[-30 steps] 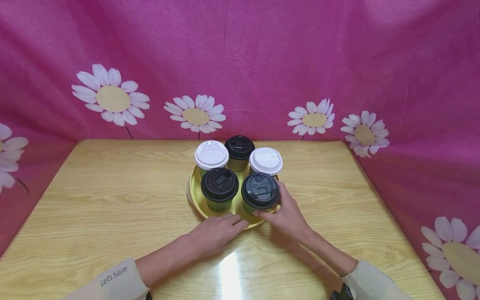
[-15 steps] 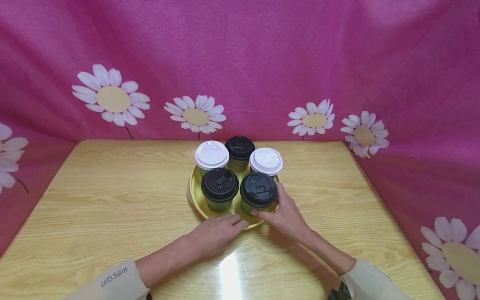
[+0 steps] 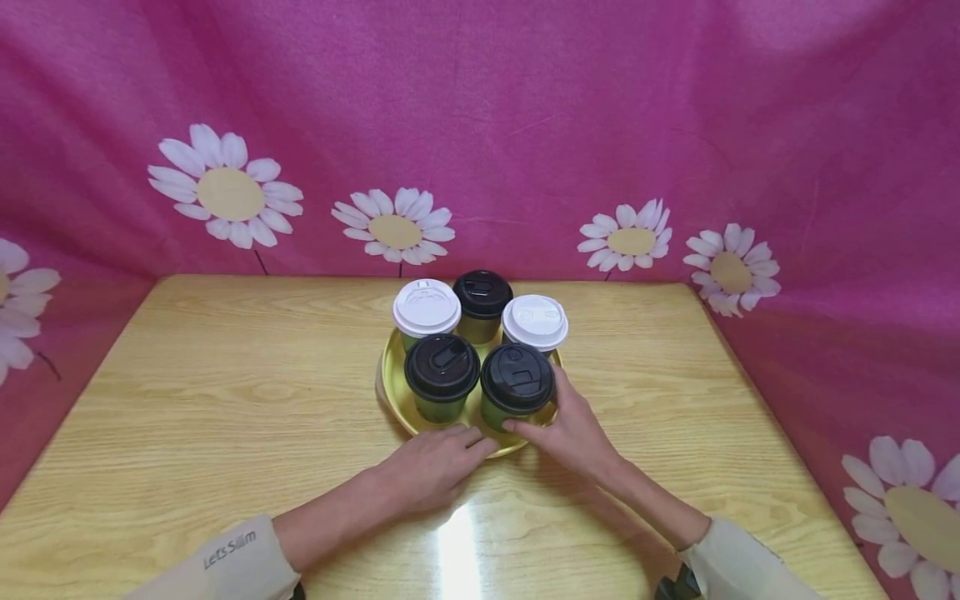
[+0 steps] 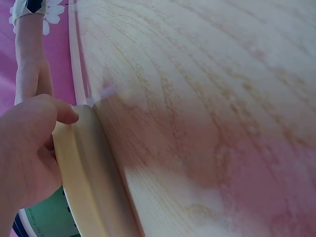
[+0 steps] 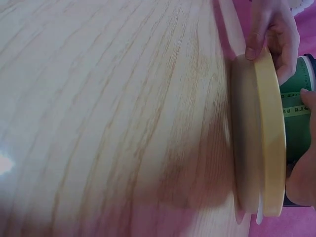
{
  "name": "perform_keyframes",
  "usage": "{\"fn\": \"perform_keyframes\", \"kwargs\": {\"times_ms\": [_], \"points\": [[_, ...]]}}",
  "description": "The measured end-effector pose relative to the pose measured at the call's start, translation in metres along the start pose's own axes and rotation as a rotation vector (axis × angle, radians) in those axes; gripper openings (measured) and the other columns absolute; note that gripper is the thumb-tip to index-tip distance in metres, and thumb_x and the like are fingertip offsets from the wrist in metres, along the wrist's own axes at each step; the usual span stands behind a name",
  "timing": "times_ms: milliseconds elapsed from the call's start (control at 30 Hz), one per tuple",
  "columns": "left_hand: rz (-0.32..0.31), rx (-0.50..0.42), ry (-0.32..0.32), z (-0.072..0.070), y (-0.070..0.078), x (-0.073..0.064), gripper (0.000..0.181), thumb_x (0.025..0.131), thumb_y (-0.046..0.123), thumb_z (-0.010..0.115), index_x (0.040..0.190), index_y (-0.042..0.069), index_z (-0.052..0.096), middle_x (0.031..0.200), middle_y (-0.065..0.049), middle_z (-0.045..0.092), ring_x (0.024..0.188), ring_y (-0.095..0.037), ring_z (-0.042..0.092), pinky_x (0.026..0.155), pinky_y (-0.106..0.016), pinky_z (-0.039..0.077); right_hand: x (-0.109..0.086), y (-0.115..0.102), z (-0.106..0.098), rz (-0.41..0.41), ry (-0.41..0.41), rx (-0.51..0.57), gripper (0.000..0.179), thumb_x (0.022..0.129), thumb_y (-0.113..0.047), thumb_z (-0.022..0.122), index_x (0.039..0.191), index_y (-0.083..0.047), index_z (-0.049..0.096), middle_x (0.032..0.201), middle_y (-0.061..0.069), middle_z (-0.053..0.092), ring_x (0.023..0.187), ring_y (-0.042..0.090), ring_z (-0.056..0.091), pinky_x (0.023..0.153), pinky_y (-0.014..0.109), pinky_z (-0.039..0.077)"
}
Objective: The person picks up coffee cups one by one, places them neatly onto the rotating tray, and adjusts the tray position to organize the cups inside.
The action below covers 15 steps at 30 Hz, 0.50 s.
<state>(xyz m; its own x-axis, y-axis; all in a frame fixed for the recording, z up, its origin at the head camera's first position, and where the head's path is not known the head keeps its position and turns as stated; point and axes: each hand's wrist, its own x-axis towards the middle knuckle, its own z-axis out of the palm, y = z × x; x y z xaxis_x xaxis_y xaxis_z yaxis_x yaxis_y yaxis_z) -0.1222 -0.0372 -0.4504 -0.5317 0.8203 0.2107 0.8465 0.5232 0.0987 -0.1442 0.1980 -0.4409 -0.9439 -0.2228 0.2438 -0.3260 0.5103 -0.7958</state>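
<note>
A round yellow tray (image 3: 397,396) on the table carries several lidded paper coffee cups. My left hand (image 3: 438,467) grips its near rim (image 4: 81,158), thumb on the outer side and fingers over the inside, as the right wrist view shows. At the tray's near right stands a green coffee cup with a black lid (image 3: 517,379). My right hand (image 3: 573,429) holds this cup from the right, thumb in front and fingers mostly hidden behind it. Just left of it is another black-lidded cup (image 3: 442,371). Green cup wall (image 5: 295,133) shows beside my right thumb in the right wrist view.
Behind these stand a white-lidded cup (image 3: 426,308) at left, another white-lidded cup (image 3: 535,323) at right and a black-lidded cup (image 3: 482,296) at the back. A wood-grain table (image 3: 247,375) lies beneath. A pink daisy-print cloth (image 3: 510,125) hangs along its back and sides.
My right hand and the cup it holds have shifted slightly left, closer to the neighbouring black-lidded cup. My left hand keeps its grip on the tray rim. The head view has tilted a little.
</note>
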Motion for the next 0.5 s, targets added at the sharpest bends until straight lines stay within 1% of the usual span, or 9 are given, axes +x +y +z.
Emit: {"fn": "perform_keyframes", "kwargs": {"times_ms": [100, 200, 300, 433, 500], "points": [[-0.008, -0.008, 0.002, -0.0001, -0.0007, 0.0009, 0.03, 0.092, 0.01, 0.064, 0.121, 0.011, 0.061, 0.1, -0.001, 0.062, 0.091, -0.017, 0.062, 0.075, -0.03, 0.053, 0.0002, 0.0007, -0.0001, 0.0, -0.004, 0.0, 0.095, 0.07, -0.02, 0.092, 0.148, -0.01, 0.039, 0.137, 0.01, 0.057, 0.128, 0.026, 0.051, 0.105, 0.049, 0.042], [-0.015, -0.014, -0.002, -0.0006, -0.0015, 0.0019, 0.029, 0.092, 0.011, 0.063, 0.121, 0.01, 0.062, 0.101, -0.002, 0.063, 0.092, -0.017, 0.063, 0.076, -0.031, 0.053, 0.0001, 0.0013, -0.0009, -0.001, -0.01, 0.01, 0.096, 0.07, -0.02, 0.092, 0.149, -0.011, 0.038, 0.138, 0.01, 0.057, 0.128, 0.025, 0.051, 0.105, 0.049, 0.041], [-0.02, -0.017, -0.003, -0.0009, -0.0019, 0.0021, 0.028, 0.092, 0.012, 0.062, 0.12, 0.01, 0.062, 0.099, -0.001, 0.064, 0.09, -0.017, 0.063, 0.075, -0.032, 0.053, -0.0012, 0.0021, -0.0023, 0.002, -0.01, 0.028, 0.095, 0.071, -0.019, 0.092, 0.149, -0.011, 0.038, 0.137, 0.01, 0.057, 0.128, 0.026, 0.052, 0.105, 0.048, 0.041], [-0.017, -0.018, 0.001, -0.0015, -0.0019, 0.002, 0.03, 0.092, 0.012, 0.062, 0.122, 0.01, 0.062, 0.099, -0.001, 0.064, 0.089, -0.018, 0.064, 0.074, -0.033, 0.054, -0.0047, 0.0027, -0.006, 0.025, -0.005, 0.05, 0.095, 0.072, -0.017, 0.091, 0.149, -0.009, 0.036, 0.138, 0.014, 0.056, 0.128, 0.029, 0.051, 0.106, 0.049, 0.041], [-0.014, -0.025, 0.005, -0.0023, -0.0018, 0.002, 0.033, 0.092, 0.012, 0.062, 0.125, 0.01, 0.061, 0.101, -0.001, 0.065, 0.091, -0.018, 0.064, 0.076, -0.033, 0.054, -0.0069, 0.0032, -0.0082, 0.035, -0.006, 0.053, 0.095, 0.074, -0.017, 0.09, 0.15, -0.009, 0.034, 0.141, 0.015, 0.054, 0.131, 0.031, 0.049, 0.108, 0.049, 0.039]]}}
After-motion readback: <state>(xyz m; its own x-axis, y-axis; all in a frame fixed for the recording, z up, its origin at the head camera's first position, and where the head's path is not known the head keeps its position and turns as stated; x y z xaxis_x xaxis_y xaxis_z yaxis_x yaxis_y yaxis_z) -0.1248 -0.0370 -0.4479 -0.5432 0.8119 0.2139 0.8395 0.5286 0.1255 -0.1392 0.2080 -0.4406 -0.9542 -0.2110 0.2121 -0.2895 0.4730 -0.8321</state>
